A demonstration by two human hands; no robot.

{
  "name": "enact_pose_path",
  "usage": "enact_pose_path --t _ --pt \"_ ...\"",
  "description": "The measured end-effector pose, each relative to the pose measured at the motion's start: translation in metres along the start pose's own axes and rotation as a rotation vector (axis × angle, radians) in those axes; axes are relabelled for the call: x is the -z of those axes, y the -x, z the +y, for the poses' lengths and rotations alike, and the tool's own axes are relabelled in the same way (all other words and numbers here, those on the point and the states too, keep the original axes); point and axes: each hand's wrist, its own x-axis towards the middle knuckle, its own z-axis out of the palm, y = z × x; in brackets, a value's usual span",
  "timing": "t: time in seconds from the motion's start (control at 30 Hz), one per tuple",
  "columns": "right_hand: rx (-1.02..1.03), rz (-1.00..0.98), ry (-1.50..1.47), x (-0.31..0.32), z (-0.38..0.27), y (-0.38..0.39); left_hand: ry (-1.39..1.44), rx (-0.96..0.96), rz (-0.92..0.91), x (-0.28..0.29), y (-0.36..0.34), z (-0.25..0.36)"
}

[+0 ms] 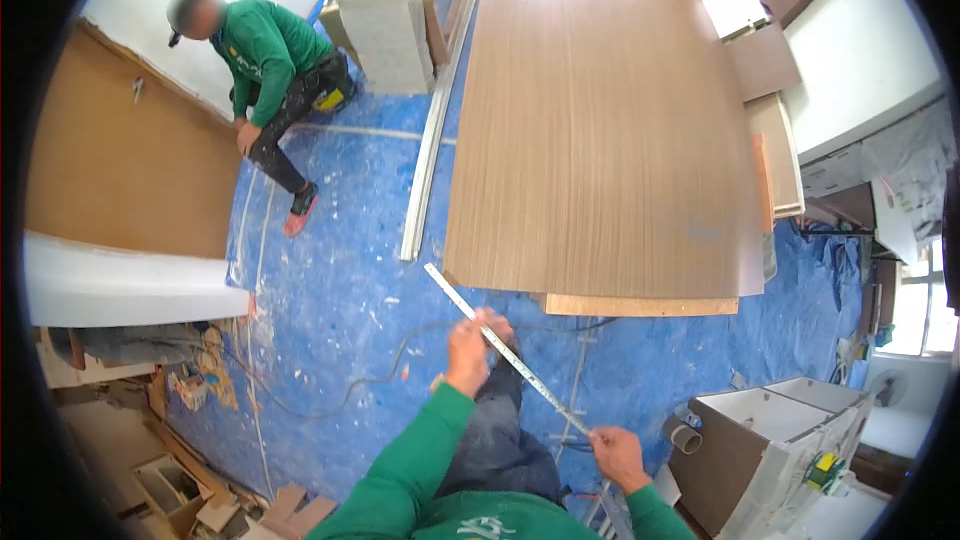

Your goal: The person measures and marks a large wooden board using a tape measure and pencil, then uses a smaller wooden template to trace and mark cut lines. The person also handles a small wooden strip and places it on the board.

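A long, thin white measuring rule with fine marks slants across in front of me, from near the panel's front left corner down to my right. My left hand is closed around it partway along, and its far end sticks out past the fingers. At the near end my right hand pinches it. Beyond the rule lies a large wood-grain panel, with a lighter board showing under its front edge. The rule appears apart from the panel.
Blue sheeting covers the floor, crossed by a dark cable. A co-worker in green crouches at the back left beside a brown door. Long pale strips flank the panel. An open-topped cabinet stands at right.
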Motion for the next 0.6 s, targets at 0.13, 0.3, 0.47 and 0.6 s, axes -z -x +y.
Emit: enact_pose_path --t 0.13,0.3,0.47,0.6 --pt "-0.122 -0.209 0.098 0.031 0.056 -0.075 -0.165 -0.156 0.115 0.073 -0.085 0.004" --pt "0.141 -0.087 0.385 0.093 0.036 -0.197 -0.133 -0.136 0.494 0.053 -0.123 0.038" --pt "0.136 -0.245 0.411 0.097 0.146 -0.310 -0.335 -0.163 0.436 0.039 -0.142 0.037" --pt "0.391 -0.296 0.287 0.118 0.117 -0.356 -0.742 -0.352 0.475 0.074 -0.149 -0.002"
